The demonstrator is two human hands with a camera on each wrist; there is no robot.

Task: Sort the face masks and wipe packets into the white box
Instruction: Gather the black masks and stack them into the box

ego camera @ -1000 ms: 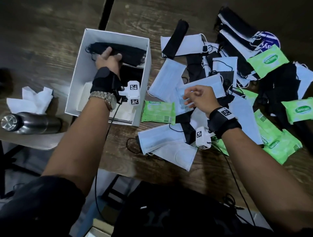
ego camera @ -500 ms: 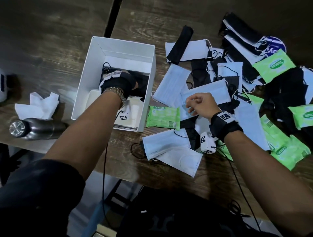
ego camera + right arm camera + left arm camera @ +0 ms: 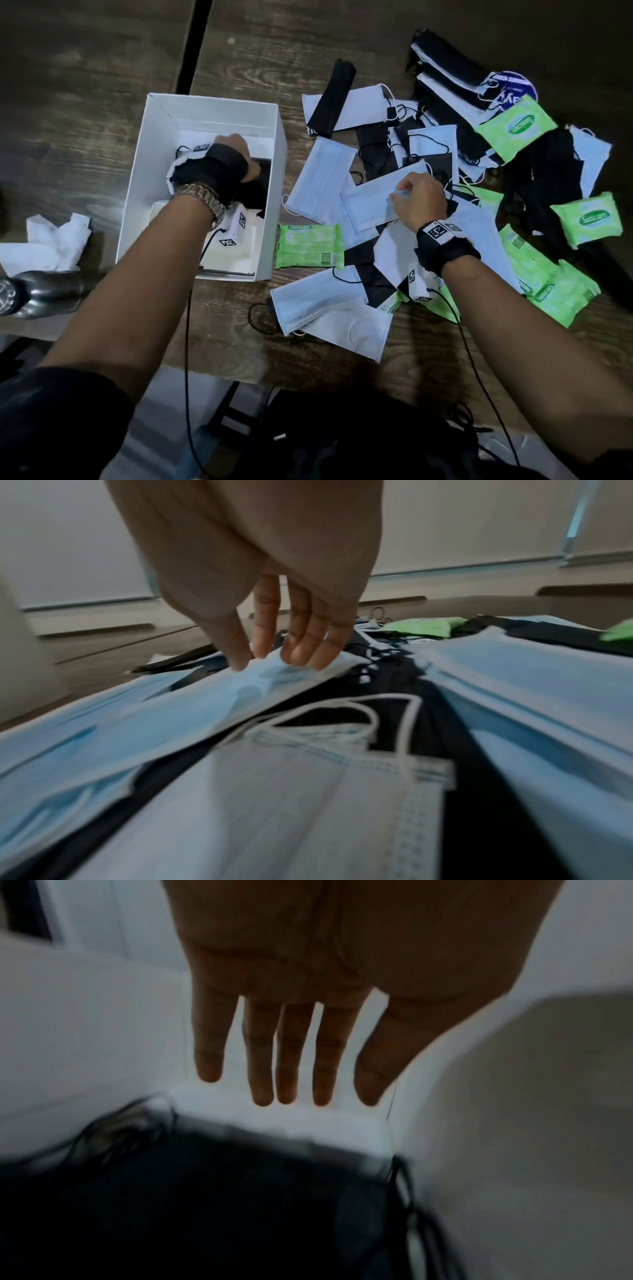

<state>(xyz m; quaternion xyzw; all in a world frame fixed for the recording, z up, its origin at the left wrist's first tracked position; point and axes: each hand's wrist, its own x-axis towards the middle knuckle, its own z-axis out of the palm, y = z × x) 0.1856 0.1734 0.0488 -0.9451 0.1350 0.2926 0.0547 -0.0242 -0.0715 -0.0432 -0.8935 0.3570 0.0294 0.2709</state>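
Currently the left hand [image 3: 329,988] is inside the white box [image 3: 219,113], fingers [image 3: 260,1069] straight and slightly spread, holding nothing, above a black face mask [image 3: 222,1204] lying in the far half of the box over a white layer. The near half of the box holds flat white items; what they are cannot be told. The right hand [image 3: 419,202] is over the pile on the wooden table [image 3: 102,68], thumb and fingertips [image 3: 301,653] pinching the long edge of a light blue face mask [image 3: 373,202] and lifting that edge off the masks beneath.

One second ago the left hand gripped the black mask at the box's far rim; it is now released and lies lower in the box. The right hand has stayed on the same blue mask.

The blue mask is pleated, rectangular, with a pale border. Green wipe packets [image 3: 310,246] lie outside the box, one just beside its right wall, others at the pile's right edge. A crumpled tissue [image 3: 58,240] and a steel bottle [image 3: 41,291] sit left of the box.
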